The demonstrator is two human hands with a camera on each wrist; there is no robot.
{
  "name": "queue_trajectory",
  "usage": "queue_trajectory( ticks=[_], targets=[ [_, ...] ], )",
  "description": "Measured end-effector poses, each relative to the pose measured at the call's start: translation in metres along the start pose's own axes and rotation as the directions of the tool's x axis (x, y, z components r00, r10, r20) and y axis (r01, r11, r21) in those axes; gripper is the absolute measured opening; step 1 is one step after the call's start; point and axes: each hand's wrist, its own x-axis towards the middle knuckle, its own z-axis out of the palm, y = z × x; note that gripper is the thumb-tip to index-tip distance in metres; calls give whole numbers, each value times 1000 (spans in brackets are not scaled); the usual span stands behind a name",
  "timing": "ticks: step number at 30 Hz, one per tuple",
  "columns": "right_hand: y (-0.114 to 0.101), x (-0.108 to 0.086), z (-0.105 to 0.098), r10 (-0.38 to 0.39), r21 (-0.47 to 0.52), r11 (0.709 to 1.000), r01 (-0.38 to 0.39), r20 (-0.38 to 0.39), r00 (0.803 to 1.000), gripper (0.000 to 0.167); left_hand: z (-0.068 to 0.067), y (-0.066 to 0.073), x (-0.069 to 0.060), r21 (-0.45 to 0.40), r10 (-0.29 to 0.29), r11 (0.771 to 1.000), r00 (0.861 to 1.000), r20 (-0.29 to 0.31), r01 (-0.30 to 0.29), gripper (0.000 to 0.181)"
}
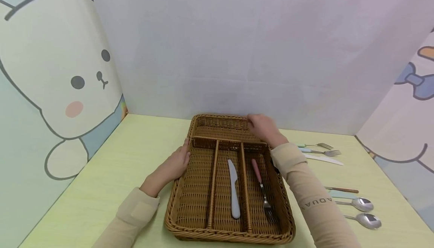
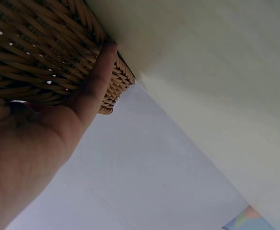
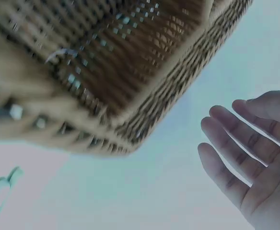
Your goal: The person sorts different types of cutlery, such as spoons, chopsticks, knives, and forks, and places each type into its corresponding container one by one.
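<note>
In the head view, on the pale yellow tabletop (image 1: 149, 135), near its middle: a wicker tray (image 1: 230, 236), honey-brown, tightly woven, roughly rectangular with rounded corners and a thick braided rim. Divided inside into 4 compartments: 1 running crosswise at the far end, 3 long and narrow toward the near side. In the middle long compartment, a white knife (image 1: 234, 199), blade toward the far end; in the right long compartment, a pink-handled fork (image 1: 263, 192), tines toward the near rim. Against the outer left wall, the left hand (image 1: 174, 161), holding nothing loose; at the far right corner, the right hand (image 1: 264, 127), finger shape hard to read from here. Right of the tray, partly behind the right sleeve (image 1: 305, 187): a green-handled fork (image 1: 315, 145), a blue-handled fork (image 1: 317, 151), another knife (image 1: 323, 159), a brown handle (image 1: 344, 190) and 2 shiny spoons (image 1: 362, 204). In the left wrist view, coarse weave with bright gaps between strands, and 1 straight finger laid along it; cannot tell how the hidden fingers lie. In the right wrist view, a tray corner, blurred toward the left, with slightly bent fingers (image 3: 219, 171) spread wide beside it, apart from the wicker and holding nothing.
</note>
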Motion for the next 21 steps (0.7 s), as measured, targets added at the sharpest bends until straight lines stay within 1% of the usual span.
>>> queue_trajectory(
  ticks=[6, 11, 14, 21],
  targets=[
    [18, -10, -12, 49, -3, 999, -49, -17, 999, 23, 0, -1, -1, 6, 8, 1000, 1000, 4, -8, 55],
    [37, -22, -13, 93, -16, 995, -94, -34, 995, 26, -1, 0, 0, 8, 8, 1000, 1000, 8, -8, 56],
    [50, -31, -10, 134, -11, 991, -134, -21, 991, 29, -1, 1, 0, 13, 5, 1000, 1000, 10, -5, 56],
    [82, -51, 2, 226, 1, 974, -226, 53, 973, 33, -1, 1, 0, 10, 0, 1000, 1000, 14, 0, 56]
  ],
)
